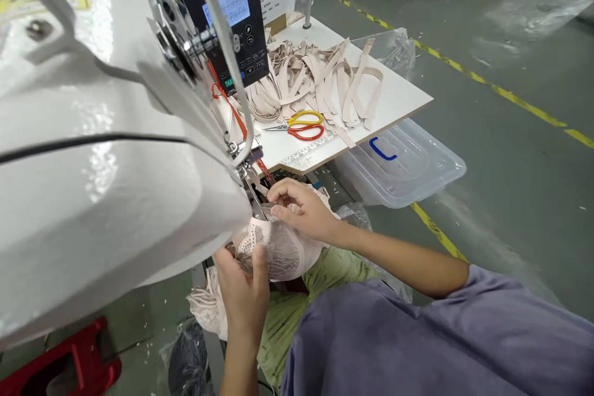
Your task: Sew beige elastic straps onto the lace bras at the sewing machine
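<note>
The sewing machine (116,192) stands leftmost. The left hand (244,289) rests its thumb on the lace garment (284,253), just off the near edge of the bench (404,99); its grip cannot be told. The right hand (304,211) bends thumb and forefinger at the fabric, pinch unclear; uneven pull could pucker the lace. Scissors (291,126) lie inside that edge

We are seeing pale pink in the lace piece (283,253), openwork patterning its surface, and white on the sewing machine (139,192). We are noticing beige-pink strips (320,83), yellow-and-red-handled scissors (288,129), and a black control panel (255,46) around a pale blue screen (229,5). We are wearing a greyish purple shirt (394,340) and green trousers (283,328), while yellow tape (477,77) with dark marks is striping the grey-green floor (510,167).
</note>
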A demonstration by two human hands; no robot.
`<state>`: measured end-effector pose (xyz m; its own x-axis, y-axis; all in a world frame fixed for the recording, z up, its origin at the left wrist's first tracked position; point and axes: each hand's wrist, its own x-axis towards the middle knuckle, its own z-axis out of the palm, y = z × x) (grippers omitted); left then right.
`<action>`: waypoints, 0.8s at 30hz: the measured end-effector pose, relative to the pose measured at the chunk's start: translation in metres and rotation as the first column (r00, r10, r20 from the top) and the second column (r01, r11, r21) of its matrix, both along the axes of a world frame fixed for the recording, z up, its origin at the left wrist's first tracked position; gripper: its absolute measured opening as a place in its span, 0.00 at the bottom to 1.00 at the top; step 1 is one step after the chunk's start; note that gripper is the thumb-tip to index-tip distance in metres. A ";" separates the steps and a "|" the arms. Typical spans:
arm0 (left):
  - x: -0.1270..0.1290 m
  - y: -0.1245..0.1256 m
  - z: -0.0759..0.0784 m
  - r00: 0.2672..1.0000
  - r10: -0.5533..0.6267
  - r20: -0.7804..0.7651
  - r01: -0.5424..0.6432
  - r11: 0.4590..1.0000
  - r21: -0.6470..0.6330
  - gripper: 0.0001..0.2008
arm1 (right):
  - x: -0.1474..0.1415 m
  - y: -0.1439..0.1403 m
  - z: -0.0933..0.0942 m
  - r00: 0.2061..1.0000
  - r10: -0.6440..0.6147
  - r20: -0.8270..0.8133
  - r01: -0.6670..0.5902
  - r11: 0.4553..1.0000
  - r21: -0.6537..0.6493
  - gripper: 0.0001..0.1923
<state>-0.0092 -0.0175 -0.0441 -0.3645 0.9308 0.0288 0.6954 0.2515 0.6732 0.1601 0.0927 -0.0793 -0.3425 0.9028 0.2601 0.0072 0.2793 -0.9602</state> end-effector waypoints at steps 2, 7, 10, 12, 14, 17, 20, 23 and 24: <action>0.002 0.000 0.003 0.999 0.000 -0.048 0.000 1.000 -0.004 0.35 | 0.003 -0.004 -0.002 1.000 0.018 -0.004 -0.018 1.000 0.013 0.12; 0.006 0.001 0.010 0.992 -0.013 -0.128 0.014 1.000 0.003 0.34 | 0.007 -0.011 -0.005 0.999 0.046 0.019 -0.047 0.997 0.061 0.15; 0.008 0.000 0.012 0.990 -0.018 -0.141 0.020 1.000 0.010 0.34 | 0.009 -0.014 -0.006 0.997 0.052 0.049 -0.055 0.997 0.059 0.17; 0.009 0.000 0.014 0.990 -0.022 -0.140 0.024 1.000 0.014 0.34 | 0.010 -0.015 -0.008 0.997 0.049 0.068 -0.052 0.997 0.058 0.19; 0.009 -0.002 0.015 0.990 -0.018 -0.137 0.020 1.000 0.015 0.34 | 0.011 -0.016 -0.009 0.995 0.048 0.085 -0.053 0.997 0.062 0.21; 0.009 -0.005 0.015 0.993 -0.011 -0.120 0.014 1.000 0.018 0.34 | 0.014 -0.017 -0.012 0.992 0.050 0.113 -0.057 0.996 0.063 0.22; 0.009 -0.006 0.017 0.997 0.002 -0.080 0.000 1.000 0.024 0.34 | 0.019 -0.016 -0.015 0.985 0.049 0.167 -0.061 0.996 0.070 0.25; 0.012 -0.006 0.020 1.000 0.023 -0.017 -0.022 0.998 0.052 0.33 | 0.024 -0.017 -0.020 0.967 0.054 0.251 -0.088 0.988 0.125 0.27; 0.013 -0.005 0.021 0.999 0.035 0.020 -0.036 0.998 0.058 0.33 | 0.027 -0.018 -0.022 0.959 0.056 0.277 -0.100 0.984 0.146 0.27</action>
